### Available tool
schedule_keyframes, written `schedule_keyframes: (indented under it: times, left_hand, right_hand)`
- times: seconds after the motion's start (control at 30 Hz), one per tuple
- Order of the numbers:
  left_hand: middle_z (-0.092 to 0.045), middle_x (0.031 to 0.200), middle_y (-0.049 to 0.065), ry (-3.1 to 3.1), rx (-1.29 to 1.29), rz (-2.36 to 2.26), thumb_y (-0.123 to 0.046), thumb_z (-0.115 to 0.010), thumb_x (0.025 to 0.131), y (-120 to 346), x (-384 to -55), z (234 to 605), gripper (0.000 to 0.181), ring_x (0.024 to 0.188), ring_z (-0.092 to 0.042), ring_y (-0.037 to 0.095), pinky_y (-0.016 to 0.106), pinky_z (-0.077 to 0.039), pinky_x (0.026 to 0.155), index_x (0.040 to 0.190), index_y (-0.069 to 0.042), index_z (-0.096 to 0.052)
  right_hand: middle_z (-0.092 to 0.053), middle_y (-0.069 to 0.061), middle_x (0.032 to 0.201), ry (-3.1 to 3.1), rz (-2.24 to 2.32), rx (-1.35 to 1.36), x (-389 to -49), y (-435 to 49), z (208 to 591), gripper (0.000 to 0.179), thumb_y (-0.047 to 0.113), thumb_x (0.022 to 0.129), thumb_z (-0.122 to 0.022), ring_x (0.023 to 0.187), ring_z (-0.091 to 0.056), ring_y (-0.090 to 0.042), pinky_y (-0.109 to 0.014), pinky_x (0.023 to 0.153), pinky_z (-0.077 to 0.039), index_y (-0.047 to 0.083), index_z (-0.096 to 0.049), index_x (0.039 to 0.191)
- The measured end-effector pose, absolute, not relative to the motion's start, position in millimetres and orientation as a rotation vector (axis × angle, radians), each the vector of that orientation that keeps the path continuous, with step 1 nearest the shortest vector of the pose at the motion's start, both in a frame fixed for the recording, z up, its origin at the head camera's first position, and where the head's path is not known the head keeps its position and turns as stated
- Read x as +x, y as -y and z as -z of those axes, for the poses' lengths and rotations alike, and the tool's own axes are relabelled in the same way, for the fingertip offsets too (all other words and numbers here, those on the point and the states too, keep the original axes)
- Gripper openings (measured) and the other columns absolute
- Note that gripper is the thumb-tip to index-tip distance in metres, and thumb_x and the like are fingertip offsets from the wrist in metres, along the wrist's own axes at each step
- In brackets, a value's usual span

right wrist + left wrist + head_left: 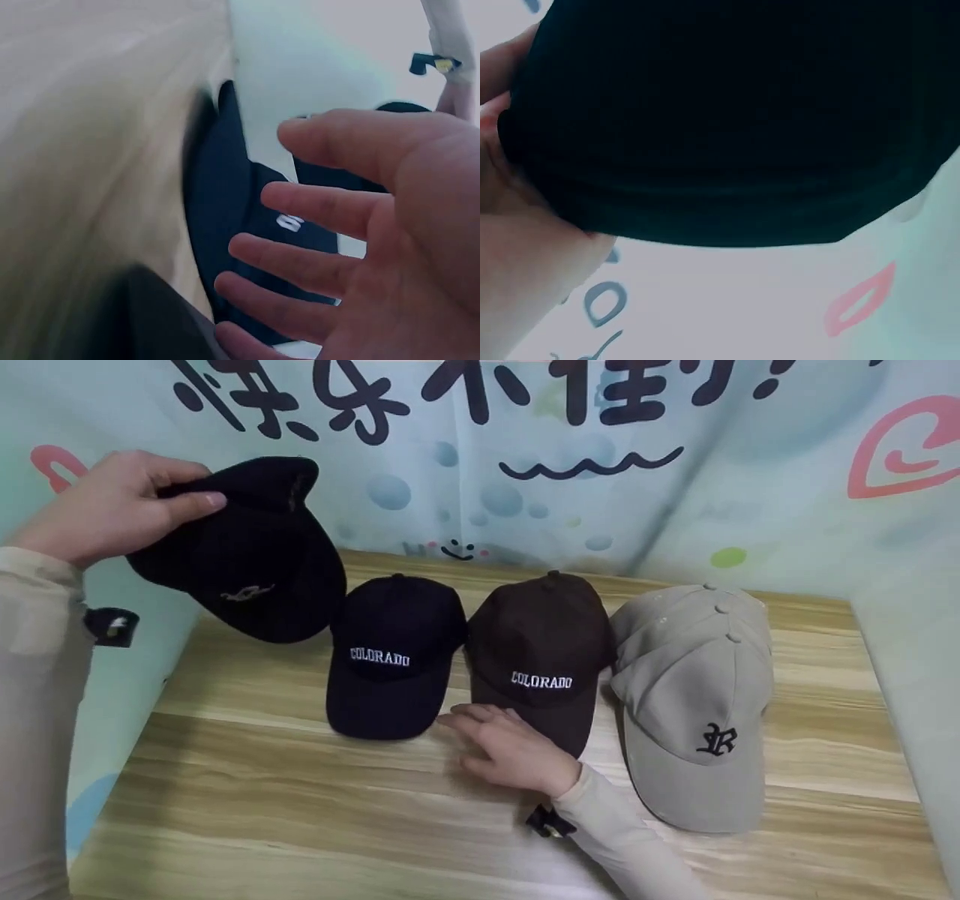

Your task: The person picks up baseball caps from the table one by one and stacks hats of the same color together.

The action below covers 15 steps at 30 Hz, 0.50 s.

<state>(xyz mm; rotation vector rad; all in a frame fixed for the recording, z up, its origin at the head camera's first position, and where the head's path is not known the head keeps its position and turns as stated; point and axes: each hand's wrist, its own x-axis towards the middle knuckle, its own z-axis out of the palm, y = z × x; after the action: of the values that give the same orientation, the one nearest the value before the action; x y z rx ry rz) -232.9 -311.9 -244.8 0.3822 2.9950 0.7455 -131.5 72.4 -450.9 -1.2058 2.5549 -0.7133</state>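
My left hand [124,506] pinches a black baseball cap [262,547] between thumb and fingers, lifted at the table's left back corner; small light embroidery shows on its front. In the left wrist view the dark cap [727,127] fills most of the picture. My right hand [517,750] has its fingers spread and holds nothing. It is over the brim edge of a dark brown COLORADO cap [544,637], with fingertips near the brim of a navy COLORADO cap [397,619]. The right wrist view shows the open palm and fingers [307,206] beside the dark caps.
Nested beige caps [697,712], the front one bearing a black emblem, lie to the right of the brown cap. All rest on a wood-grain table [322,810]. A printed backdrop [480,495] stands behind the table.
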Motion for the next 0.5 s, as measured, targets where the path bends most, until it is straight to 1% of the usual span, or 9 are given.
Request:
schedule_keyframes:
  times: [0.13, 0.23, 0.27, 0.37, 0.43, 0.5]
  left_hand:
    - [-0.061, 0.065, 0.005, -2.984, 0.459, -0.791, -0.023, -0.056, 0.099, 325, -229, 237, 0.022, 0.055, -0.057, 0.009, 0.018, -0.037, 0.056, 0.089, -0.005, -0.064]
    - [-0.064, 0.065, 0.004, -2.922, 0.560, -0.800, -0.022, -0.058, 0.098, 322, -224, 235, 0.019, 0.055, -0.060, 0.011, 0.018, -0.040, 0.056, 0.086, -0.009, -0.064]
    - [-0.065, 0.068, 0.003, -2.887, 0.598, -0.787, -0.022, -0.058, 0.098, 316, -221, 235, 0.017, 0.057, -0.062, 0.013, 0.018, -0.042, 0.057, 0.087, -0.011, -0.065]
    - [-0.060, 0.068, 0.000, -2.788, 0.825, -0.709, -0.019, -0.059, 0.098, 292, -213, 239, 0.015, 0.060, -0.057, 0.012, 0.020, -0.041, 0.060, 0.084, -0.014, -0.064]
    - [-0.054, 0.068, -0.004, -2.696, 1.001, -0.667, -0.016, -0.059, 0.097, 273, -209, 244, 0.014, 0.063, -0.053, 0.011, 0.021, -0.040, 0.062, 0.084, -0.015, -0.063]
    - [-0.053, 0.071, -0.006, -2.588, 1.145, -0.651, -0.014, -0.059, 0.097, 255, -207, 251, 0.012, 0.066, -0.050, 0.009, 0.022, -0.040, 0.065, 0.086, -0.014, -0.064]
  right_hand:
    - [-0.053, -0.008, 0.134, -2.581, 0.808, -1.219, -133, -88, 443, 0.048, 0.023, 0.091, -0.064, 0.123, -0.049, -0.025, -0.045, 0.096, -0.041, 0.011, -0.054, 0.136]
    - [-0.054, -0.006, 0.133, -2.602, 0.864, -1.233, -134, -97, 438, 0.046, 0.022, 0.092, -0.064, 0.122, -0.050, -0.022, -0.041, 0.098, -0.041, 0.009, -0.055, 0.135]
    - [-0.055, -0.006, 0.132, -2.607, 0.887, -1.241, -134, -99, 438, 0.045, 0.021, 0.092, -0.063, 0.122, -0.050, -0.021, -0.040, 0.098, -0.041, 0.009, -0.055, 0.134]
    - [-0.055, -0.005, 0.131, -2.603, 0.958, -1.276, -135, -103, 436, 0.042, 0.021, 0.094, -0.061, 0.121, -0.050, -0.018, -0.036, 0.100, -0.040, 0.007, -0.055, 0.133]
    - [-0.056, -0.005, 0.130, -2.600, 0.994, -1.292, -135, -105, 436, 0.040, 0.021, 0.095, -0.061, 0.121, -0.050, -0.016, -0.034, 0.100, -0.039, 0.007, -0.056, 0.132]
    - [-0.056, -0.004, 0.130, -2.595, 1.020, -1.300, -134, -107, 436, 0.040, 0.022, 0.096, -0.060, 0.121, -0.050, -0.015, -0.034, 0.100, -0.039, 0.006, -0.056, 0.132]
